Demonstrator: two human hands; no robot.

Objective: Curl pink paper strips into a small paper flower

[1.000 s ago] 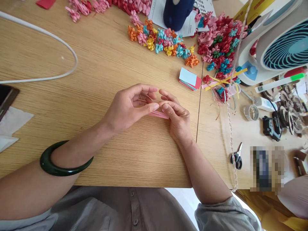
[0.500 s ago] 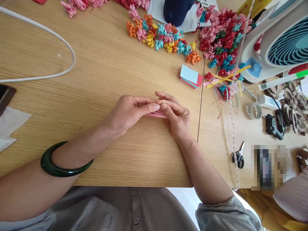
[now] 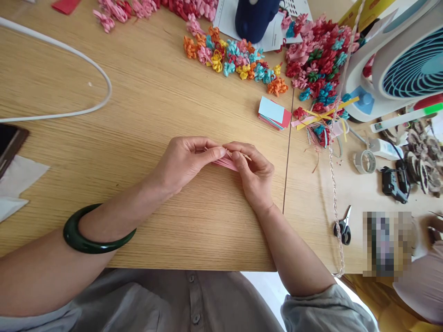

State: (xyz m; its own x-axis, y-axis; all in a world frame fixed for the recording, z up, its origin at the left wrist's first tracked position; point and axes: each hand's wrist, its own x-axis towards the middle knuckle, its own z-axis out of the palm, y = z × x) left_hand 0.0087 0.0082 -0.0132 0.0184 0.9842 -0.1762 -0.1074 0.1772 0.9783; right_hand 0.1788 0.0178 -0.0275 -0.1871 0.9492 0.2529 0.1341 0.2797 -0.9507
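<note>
My left hand [image 3: 187, 159] and my right hand [image 3: 254, 170] meet over the middle of the wooden table [image 3: 138, 120]. Both pinch a small bundle of pink paper strips [image 3: 225, 162] between thumb and fingers, fingertips touching. Most of the strips are hidden under the fingers. A dark green bangle [image 3: 90, 233] sits on my left forearm.
Heaps of small curled paper flowers [image 3: 238, 57] lie at the back, a larger pile [image 3: 316, 55] to the right. A stack of coloured cards [image 3: 273, 113], loose strips [image 3: 321, 117], scissors [image 3: 342, 226], tape roll [image 3: 363, 161], fan [image 3: 404, 60] and white cable [image 3: 69, 60] are around.
My left fingers, spread a second ago, have closed down onto the pink strips. Both hands have drawn together into a tighter pinch.
</note>
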